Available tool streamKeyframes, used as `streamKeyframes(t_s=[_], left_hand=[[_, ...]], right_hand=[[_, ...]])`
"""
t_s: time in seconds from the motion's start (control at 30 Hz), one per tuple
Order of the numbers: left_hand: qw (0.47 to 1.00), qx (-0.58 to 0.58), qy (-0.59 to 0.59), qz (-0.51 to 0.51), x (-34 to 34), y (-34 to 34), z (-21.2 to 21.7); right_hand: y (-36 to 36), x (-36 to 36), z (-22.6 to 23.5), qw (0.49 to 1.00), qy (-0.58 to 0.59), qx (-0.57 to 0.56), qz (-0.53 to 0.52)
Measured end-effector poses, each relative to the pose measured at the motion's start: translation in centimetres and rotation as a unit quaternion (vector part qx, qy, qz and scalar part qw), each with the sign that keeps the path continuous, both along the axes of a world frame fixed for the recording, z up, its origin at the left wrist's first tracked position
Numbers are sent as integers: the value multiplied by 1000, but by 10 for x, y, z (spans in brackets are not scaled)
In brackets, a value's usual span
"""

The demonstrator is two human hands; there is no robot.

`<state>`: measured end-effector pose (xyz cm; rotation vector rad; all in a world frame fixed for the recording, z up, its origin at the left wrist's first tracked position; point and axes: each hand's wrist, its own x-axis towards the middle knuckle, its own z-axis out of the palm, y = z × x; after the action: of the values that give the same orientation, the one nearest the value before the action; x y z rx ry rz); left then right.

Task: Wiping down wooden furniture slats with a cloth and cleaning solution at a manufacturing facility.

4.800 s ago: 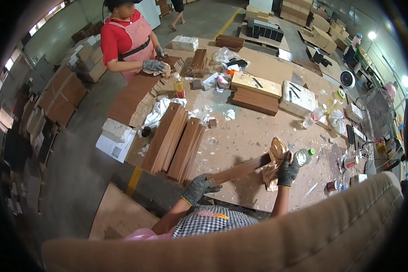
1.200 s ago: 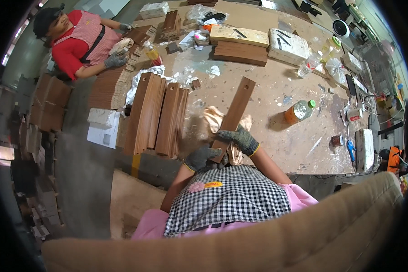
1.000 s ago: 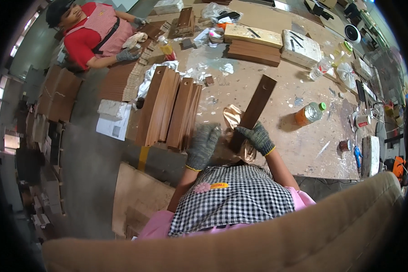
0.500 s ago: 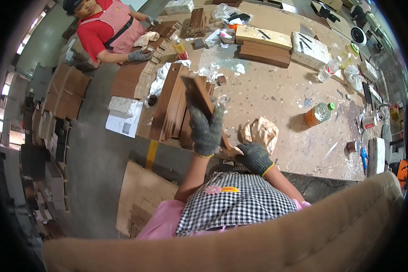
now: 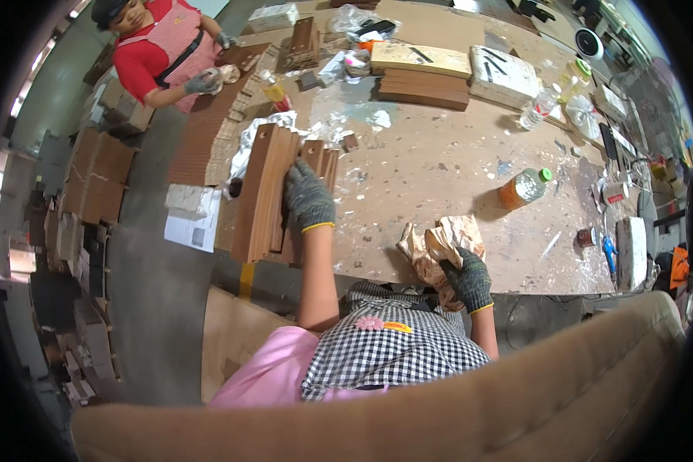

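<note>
My left hand (image 5: 309, 199), in a grey knit glove with a yellow cuff, is at the stack of brown wooden boards (image 5: 260, 192). Its fingers are closed along a board's edge, and the thumb is hidden. Shorter brown boards with small round holes (image 5: 313, 152) stand just beyond that hand. At the table's near edge, my right hand (image 5: 470, 279), gloved alike, grips a crumpled sheet of brown paper (image 5: 430, 250). Part of the paper folds over the edge toward my checked apron (image 5: 393, 339).
A bottle of orange liquid with a green cap (image 5: 525, 189) stands on the speckled table (image 5: 431, 169). Farther back are brown boards under a pale block (image 5: 423, 73) and a white block (image 5: 503, 77). Across the far left corner, a co-worker (image 5: 165, 54) handles brown slats (image 5: 208, 135).
The brown board I held across both hands is out of them. My left hand moved left to the stack. My right hand shifted right and took hold of the crumpled paper.
</note>
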<state>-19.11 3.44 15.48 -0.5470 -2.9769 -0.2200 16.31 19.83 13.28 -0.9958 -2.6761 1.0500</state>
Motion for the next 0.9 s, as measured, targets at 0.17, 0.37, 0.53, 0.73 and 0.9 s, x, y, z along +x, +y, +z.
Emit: streamKeyframes(t_s=[0.17,0.37,0.53,0.73,0.9], left_hand=[[997,9,68,24,14,17,2],[935,187,163,-255,19,110,-7],[917,123,89,-368,-22,227,-73],[919,-58,35,-389,-101,327,-90],[903,-114,6,-415,-126,391,-69]], right_hand=[[30,24,27,994,51,38,-87],[53,31,-27,976,113,166,-78],[68,57,-51,974,118,191,25],[79,58,-58,974,150,158,56],[82,50,-32,972,174,145,57]])
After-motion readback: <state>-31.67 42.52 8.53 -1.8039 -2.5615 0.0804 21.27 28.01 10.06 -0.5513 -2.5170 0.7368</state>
